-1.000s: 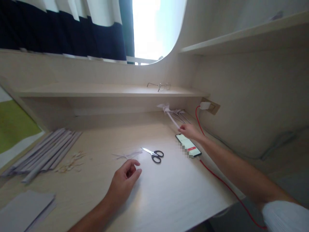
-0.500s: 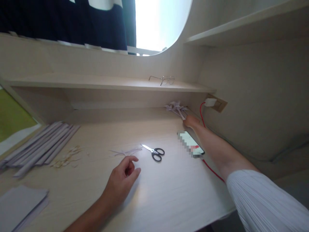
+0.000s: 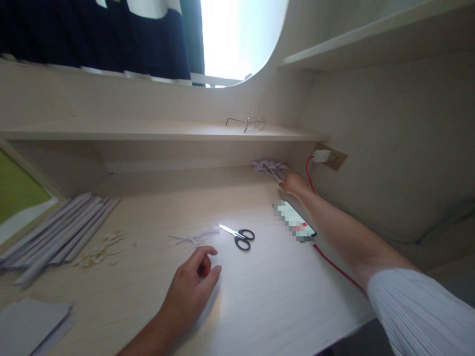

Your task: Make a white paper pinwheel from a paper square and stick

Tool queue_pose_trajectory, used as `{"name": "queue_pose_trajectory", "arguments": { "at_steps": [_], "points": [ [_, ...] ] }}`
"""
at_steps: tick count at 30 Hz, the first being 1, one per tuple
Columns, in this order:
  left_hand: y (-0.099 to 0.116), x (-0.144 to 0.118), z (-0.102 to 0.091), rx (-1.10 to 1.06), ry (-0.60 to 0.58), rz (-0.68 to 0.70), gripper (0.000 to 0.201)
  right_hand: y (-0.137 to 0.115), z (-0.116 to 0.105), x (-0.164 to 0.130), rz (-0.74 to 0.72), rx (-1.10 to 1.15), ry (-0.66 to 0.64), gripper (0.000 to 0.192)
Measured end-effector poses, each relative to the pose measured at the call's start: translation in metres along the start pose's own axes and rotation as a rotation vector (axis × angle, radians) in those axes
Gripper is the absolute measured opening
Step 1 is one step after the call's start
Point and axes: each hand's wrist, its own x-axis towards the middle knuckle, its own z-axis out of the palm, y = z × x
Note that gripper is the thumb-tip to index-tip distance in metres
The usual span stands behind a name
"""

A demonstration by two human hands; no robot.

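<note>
Paper flowers (image 3: 270,168) set down, right hand (image 3: 294,184) stays

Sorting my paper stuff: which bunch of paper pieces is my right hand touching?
The small bunch at the desk's far right corner, under the shelf; your right hand rests at its near end. The long rolls lie far left.

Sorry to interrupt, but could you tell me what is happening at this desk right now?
A person sits at a pale desk. The right hand reaches to the far corner, at a bunch of folded paper pieces beside a phone on a red cable. The left hand rests loosely curled on the desk, near scissors and paper scraps. Rolled paper sticks lie at left.
</note>
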Motion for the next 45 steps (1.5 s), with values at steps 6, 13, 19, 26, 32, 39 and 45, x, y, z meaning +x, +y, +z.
{"name": "queue_pose_trajectory", "arguments": {
  "at_steps": [6, 13, 19, 26, 32, 39, 45],
  "points": [
    [0.007, -0.001, -0.005, 0.015, 0.036, 0.129, 0.018, -0.052, -0.004, -0.092, -0.277, 0.138, 0.010, 0.027],
    [0.026, -0.006, -0.078, 0.200, 0.040, 0.176, 0.013, -0.090, 0.033, -0.241, -0.742, 0.482, -0.262, 0.025],
    [0.002, -0.048, -0.182, 0.673, 0.062, -0.133, 0.016, -0.122, 0.048, -0.272, -0.843, 0.382, -0.397, 0.015],
    [-0.054, -0.082, -0.224, 0.615, 0.010, -0.343, 0.027, -0.132, 0.058, -0.282, -0.923, 0.377, -0.382, 0.014],
    [-0.052, -0.082, -0.227, 0.473, 0.029, -0.373, 0.029, -0.125, 0.067, -0.279, -0.942, 0.447, -0.371, 0.014],
    [-0.057, -0.085, -0.232, 0.454, 0.054, -0.383, 0.025, -0.124, 0.066, -0.274, -0.958, 0.478, -0.388, 0.015],
    [-0.055, -0.091, -0.232, 0.520, 0.058, -0.338, 0.027, -0.122, 0.065, -0.276, -0.971, 0.481, -0.378, 0.016]
  ]
}}
